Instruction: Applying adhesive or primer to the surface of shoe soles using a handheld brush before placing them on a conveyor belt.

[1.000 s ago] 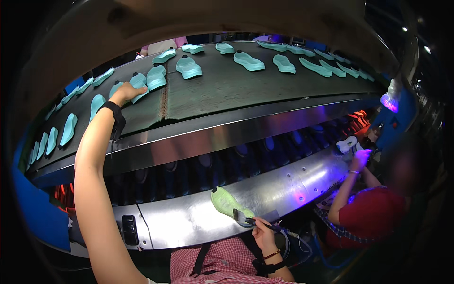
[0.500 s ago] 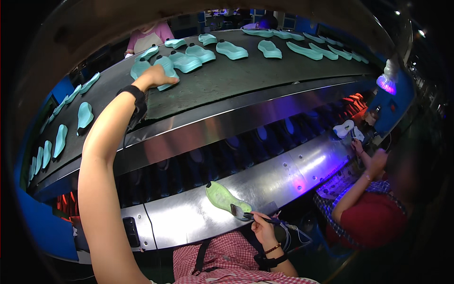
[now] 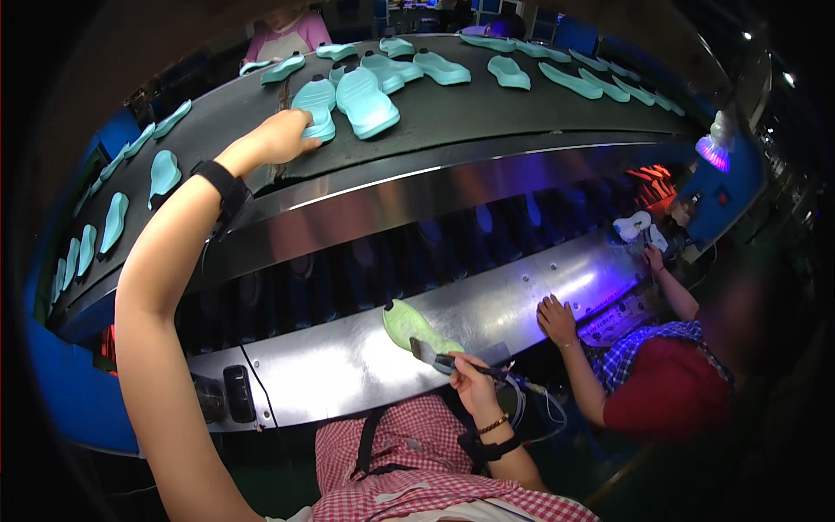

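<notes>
My left hand (image 3: 277, 139) reaches to the dark belt. Its fingers are closed on the near end of a teal shoe sole (image 3: 316, 97). A second teal sole (image 3: 367, 104) lies just right of it, partly over other teal soles. Low in front of me, my right hand (image 3: 474, 385) grips a flat brush (image 3: 426, 352) by its dark handle. The bristles touch or hover over a pale green shoe sole (image 3: 407, 324), which lies on the metal ledge (image 3: 317, 383); the brush hides part of its near end.
More teal soles (image 3: 509, 72) lie along the belt (image 3: 452, 117), left, far and right. Under the belt's metal edge runs a dark slot holding several soles. A co-worker's hand (image 3: 557, 320) rests on the ledge at right, near white soles (image 3: 632, 226). A black device (image 3: 237, 393) sits at left.
My left hand has shifted from one teal sole to another, and a teal sole now lies to its right. The brush has moved slightly up and left. A co-worker's hand has come onto the ledge.
</notes>
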{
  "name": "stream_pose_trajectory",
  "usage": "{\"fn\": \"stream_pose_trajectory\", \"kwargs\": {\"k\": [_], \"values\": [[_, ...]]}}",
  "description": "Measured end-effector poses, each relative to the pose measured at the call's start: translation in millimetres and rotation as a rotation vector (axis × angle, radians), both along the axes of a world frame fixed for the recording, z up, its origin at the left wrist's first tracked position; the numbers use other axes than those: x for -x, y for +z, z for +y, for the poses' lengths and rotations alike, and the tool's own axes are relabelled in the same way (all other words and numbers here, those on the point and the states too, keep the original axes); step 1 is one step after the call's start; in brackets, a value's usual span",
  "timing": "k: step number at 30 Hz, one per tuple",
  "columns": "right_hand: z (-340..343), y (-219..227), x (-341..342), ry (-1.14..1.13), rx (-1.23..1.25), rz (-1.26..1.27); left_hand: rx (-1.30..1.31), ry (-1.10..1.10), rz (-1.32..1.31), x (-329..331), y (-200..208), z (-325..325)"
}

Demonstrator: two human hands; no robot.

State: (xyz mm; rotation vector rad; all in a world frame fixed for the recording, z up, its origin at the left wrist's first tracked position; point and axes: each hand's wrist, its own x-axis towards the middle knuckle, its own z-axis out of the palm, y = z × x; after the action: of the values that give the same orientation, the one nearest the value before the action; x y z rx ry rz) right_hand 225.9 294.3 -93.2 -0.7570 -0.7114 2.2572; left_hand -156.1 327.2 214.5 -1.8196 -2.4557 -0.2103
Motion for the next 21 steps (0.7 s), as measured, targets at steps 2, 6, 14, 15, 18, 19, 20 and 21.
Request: {"fn": "stream_pose_trajectory", "kwargs": {"k": [2, 6, 14, 15, 18, 19, 20, 21], "values": [[-2, 8, 3, 0.001, -0.039, 0.019, -0.052, 0.037, 0.027, -24, -2, -17], [-4, 17, 2, -0.080, -0.100, 0.003, -0.698, -0.112, -0.318, -58, -39, -55], [4, 21, 3, -0.142, -0.122, -0.064, -0.728, 0.030, -2.018, -119, -124, -151], [4, 21, 0, -0.145, -0.142, -0.042, -0.702, -0.014, -1.996, -121, -132, -168], [3, 26, -4, -0.168, -0.141, -0.052, -0.801, 0.004, -1.802, -131, -190, -229], [2, 27, 0, -0.147, -0.137, -0.077, -0.662, 0.060, -2.198, -161, -175, -239], [2, 24, 7, -0.151, -0.131, -0.101, -0.498, 0.219, -2.304, -165, -184, -252], [1, 25, 11, -0.126, -0.111, -0.103, -0.336, 0.101, -2.289, -163, -203, -266]]}}
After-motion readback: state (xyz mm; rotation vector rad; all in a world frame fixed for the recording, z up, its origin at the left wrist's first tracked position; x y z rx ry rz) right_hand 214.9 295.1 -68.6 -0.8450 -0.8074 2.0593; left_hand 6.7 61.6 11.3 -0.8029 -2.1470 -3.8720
